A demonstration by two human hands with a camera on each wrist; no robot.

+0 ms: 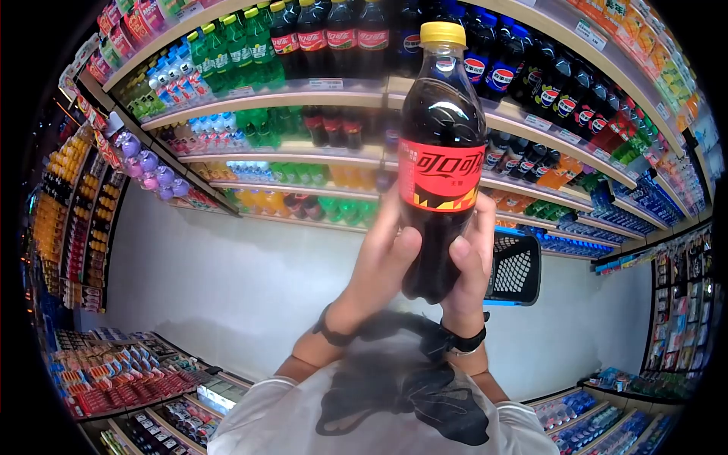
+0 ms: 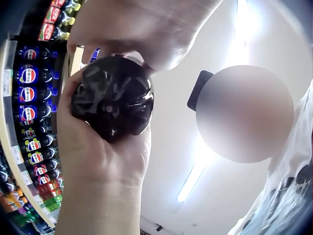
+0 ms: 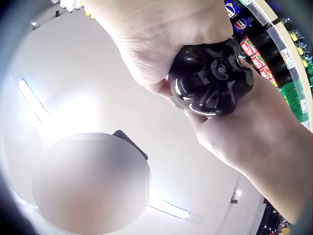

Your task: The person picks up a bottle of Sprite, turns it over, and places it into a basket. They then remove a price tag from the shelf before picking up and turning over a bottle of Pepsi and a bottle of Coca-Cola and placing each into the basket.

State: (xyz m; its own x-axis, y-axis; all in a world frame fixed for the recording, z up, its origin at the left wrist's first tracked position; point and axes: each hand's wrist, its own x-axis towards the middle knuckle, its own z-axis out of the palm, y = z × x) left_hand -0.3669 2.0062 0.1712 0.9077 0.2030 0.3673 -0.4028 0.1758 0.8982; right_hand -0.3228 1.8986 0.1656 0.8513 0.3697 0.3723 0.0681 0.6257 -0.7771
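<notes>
A cola bottle with a yellow cap and a red label stands upright, held up before the shelves in the head view. My left hand grips its lower part from the left, thumb on the near side. From the right, my right hand holds the same lower part, its thumb also in front. Both wrist views look up at the dark ridged base of the bottle, with hands on either side of it. The fingers behind the bottle are mostly hidden in the head view.
Shelves of drinks curve across the far side, with cola bottles and blue-capped bottles on top. A black shopping basket with blue edging is on the pale floor beyond my right hand. More stocked shelves stand nearby.
</notes>
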